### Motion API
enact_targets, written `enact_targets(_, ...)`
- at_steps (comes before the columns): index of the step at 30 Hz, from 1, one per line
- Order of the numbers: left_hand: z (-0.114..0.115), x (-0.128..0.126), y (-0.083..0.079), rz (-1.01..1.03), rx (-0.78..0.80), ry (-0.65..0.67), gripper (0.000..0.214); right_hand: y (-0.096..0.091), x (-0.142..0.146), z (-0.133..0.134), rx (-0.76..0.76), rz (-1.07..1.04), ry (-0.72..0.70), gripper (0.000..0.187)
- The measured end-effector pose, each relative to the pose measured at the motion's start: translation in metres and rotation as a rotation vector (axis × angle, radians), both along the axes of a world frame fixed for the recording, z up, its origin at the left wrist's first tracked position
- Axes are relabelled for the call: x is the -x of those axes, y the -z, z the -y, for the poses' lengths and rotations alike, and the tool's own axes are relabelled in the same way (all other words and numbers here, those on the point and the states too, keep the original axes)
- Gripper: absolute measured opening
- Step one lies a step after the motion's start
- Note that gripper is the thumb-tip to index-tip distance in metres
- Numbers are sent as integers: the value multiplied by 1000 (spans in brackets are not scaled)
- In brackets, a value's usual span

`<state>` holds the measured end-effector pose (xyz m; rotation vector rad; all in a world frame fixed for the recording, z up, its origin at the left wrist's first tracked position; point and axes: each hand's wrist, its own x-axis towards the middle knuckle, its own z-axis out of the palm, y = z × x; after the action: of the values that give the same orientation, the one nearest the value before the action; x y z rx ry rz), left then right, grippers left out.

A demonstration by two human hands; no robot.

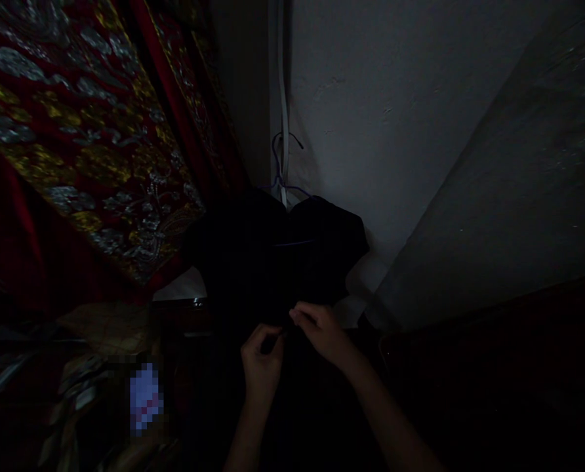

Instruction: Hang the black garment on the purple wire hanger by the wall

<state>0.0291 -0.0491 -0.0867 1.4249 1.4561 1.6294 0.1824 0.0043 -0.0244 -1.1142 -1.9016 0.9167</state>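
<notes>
Very dim; garment (273,275) near-black, detail lost; faint glints on embroidery (103,164); lower left blurred, patch (145,396) pixelated.

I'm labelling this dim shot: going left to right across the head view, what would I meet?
Red embroidered cloth, left hand, right hand, darker band of the wall.

In dim light, the left hand (263,357) and right hand (324,329), both curled, nearly meet at six o'clock before a dark garment (277,275) on a hanger (277,179); red embroidered cloth (90,144) hangs at ten o'clock, a grey wall (395,98) at one.
</notes>
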Motion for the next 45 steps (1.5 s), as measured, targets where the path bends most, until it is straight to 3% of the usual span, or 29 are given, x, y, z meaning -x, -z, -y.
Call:
enact_targets(4,5,-3,1,69,71,-29,10,-56,-23,-23,-200,175,-6,37)
enact_targets(7,8,-10,-2,108,55,-20,9,-74,-23,-19,-126,360,-68,30)
enact_targets(11,11,-18,-9,106,-3,29,9,-42,-9,7,28,471,-94,26)
enact_targets(15,14,-16,-12,117,-3,26,11,-8,-2,23,39,280,-111,29)
enact_targets(20,14,-10,-16,69,6,43,10,-7,0,18,387,-98,-162,38)
enact_targets(23,11,-10,-12,49,36,43,8,-32,3,-1,472,-250,-70,39)
enact_targets(26,7,-12,-3,29,62,29,11,-78,9,-32,376,-415,21,36)
enact_targets(29,5,-12,5,10,82,76,15,-128,18,-56,282,-528,21,33)
enact_targets(32,1,-6,1,-60,85,141,16,-155,28,-59,220,-573,-40,32)
enact_targets(34,-5,4,-15,-140,81,189,10,-157,32,-52,169,-621,-46,33)
enact_targets(36,-14,16,-42,-209,65,235,10,-152,34,-44,106,-672,-16,36)
enact_targets(38,-26,26,-81,-237,-16,234,28,-146,33,-38,51,-674,8,37)
enact_targets(42,-56,33,-167,-252,-375,163,36,-146,24,-36,-58,-551,15,36)
enact_targets(45,-77,27,-206,-466,-536,196,20,-151,16,-37,-212,-424,24,36)
